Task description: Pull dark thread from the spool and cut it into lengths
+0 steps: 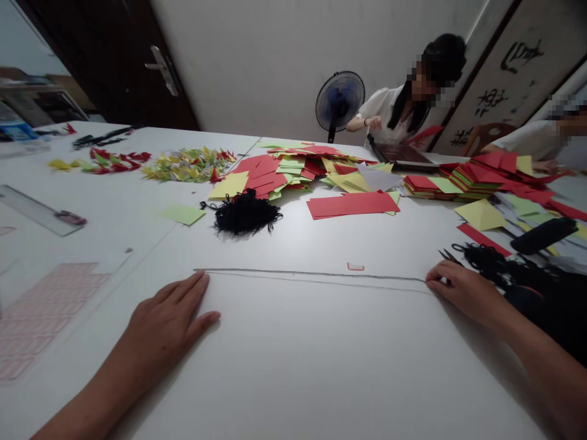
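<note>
A dark string [321, 274] stretches nearly straight across the white table between my hands. My left hand [160, 327] lies flat with fingers extended, its fingertips pressing down near the string's left end. Thumb and fingertips of my right hand [468, 290] pinch the right end. Just below the string runs a fainter line [321, 282]; whether it is drawn or a shadow I cannot tell. Dark pointed scissor tips [449, 256] show behind my right hand, whose fingers hide the remainder. Beyond the string sits a bundle of black yarn [245, 212].
Red, yellow and green paper sheets [261, 174] pile up across the middle and right. Folded paper pieces [192, 164] lie at left, near a clear ruler [43, 211]. More black yarn [486, 263] is at right. Two people sit across the table, near a fan [340, 101].
</note>
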`<state>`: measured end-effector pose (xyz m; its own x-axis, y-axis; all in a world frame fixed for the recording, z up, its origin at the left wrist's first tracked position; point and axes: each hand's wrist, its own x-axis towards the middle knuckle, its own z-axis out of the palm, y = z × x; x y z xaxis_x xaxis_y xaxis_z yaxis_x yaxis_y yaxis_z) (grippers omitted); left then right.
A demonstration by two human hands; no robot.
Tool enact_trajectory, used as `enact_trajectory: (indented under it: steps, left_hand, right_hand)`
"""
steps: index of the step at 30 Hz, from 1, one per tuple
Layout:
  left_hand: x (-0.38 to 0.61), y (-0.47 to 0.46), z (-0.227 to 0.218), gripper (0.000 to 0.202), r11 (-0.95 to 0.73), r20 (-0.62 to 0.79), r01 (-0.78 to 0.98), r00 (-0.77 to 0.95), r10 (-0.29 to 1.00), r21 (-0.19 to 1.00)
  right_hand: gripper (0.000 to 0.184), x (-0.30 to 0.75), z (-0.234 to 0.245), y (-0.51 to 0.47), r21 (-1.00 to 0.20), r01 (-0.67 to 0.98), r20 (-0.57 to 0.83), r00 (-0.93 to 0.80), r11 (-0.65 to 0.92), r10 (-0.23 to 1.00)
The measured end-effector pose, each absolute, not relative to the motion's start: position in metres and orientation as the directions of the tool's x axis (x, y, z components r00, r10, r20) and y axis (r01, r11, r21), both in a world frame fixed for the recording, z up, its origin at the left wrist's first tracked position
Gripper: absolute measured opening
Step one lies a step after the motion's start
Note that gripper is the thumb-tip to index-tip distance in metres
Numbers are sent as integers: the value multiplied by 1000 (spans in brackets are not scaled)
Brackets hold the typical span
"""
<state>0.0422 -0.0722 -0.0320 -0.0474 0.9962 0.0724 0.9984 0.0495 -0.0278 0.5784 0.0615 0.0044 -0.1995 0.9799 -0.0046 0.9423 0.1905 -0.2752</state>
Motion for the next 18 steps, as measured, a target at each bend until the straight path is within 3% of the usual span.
enact_trajectory:
  steps: [6,18]
  left_hand:
    - [43,-72,-30,84,54,58,998,-52,997,-24]
    - [41,-73,-34,89,45,101,998,-41,994,-40]
  right_hand:
    - [25,586,0,62,-218,935,4,-287,281,958]
    - [24,598,-9,60,-226,917,90,-317,329,944]
